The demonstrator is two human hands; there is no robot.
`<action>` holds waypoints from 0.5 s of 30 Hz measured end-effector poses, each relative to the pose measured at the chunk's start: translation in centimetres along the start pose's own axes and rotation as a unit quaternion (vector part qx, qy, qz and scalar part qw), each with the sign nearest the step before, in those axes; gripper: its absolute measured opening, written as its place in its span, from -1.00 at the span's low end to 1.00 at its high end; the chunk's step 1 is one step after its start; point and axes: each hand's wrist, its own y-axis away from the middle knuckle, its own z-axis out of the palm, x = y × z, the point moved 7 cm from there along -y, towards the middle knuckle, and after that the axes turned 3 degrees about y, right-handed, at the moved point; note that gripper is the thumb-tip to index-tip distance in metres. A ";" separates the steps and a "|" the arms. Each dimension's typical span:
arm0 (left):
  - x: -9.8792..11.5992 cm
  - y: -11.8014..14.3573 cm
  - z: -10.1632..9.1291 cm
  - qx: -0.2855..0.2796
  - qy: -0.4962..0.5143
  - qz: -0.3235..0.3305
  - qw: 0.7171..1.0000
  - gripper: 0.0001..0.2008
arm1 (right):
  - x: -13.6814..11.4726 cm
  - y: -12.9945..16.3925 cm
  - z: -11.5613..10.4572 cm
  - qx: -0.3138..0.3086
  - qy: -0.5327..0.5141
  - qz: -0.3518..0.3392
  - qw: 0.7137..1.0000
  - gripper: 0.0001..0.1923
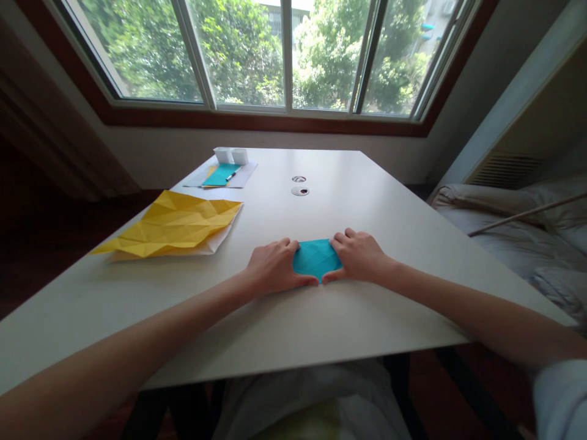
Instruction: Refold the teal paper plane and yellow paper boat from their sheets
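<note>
A piece of folded blue paper [316, 259] lies on the white table in front of me, close to the near edge. My left hand [275, 266] grips its left side, thumb along the near edge and fingers at the far left corner. On the right side my right hand [358, 256] holds it the same way, fingers curled over the far right corner. Both thumb tips come close together at the paper's near edge. Faint crease lines cross the blue surface. The paper's underside is hidden.
Creased yellow paper [178, 223] with white beneath lies to the left. Farther back are blue sheets [222, 174], a pen [233, 174] and white folded boxes [239, 156]. Two round inserts [300, 191] sit in the white table [358, 189]. A window stands beyond.
</note>
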 end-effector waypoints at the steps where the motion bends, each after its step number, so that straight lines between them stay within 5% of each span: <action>1: 0.0 -0.1 0.0 -0.008 0.000 0.001 1.000 -0.15 | 0.1 0.0 0.0 -0.005 -0.004 -0.002 1.000 -0.12; 15: -1.5 -0.8 0.2 -0.188 0.039 0.109 0.975 -0.11 | 5.0 0.2 3.0 -0.149 -0.187 -0.075 0.968 -0.03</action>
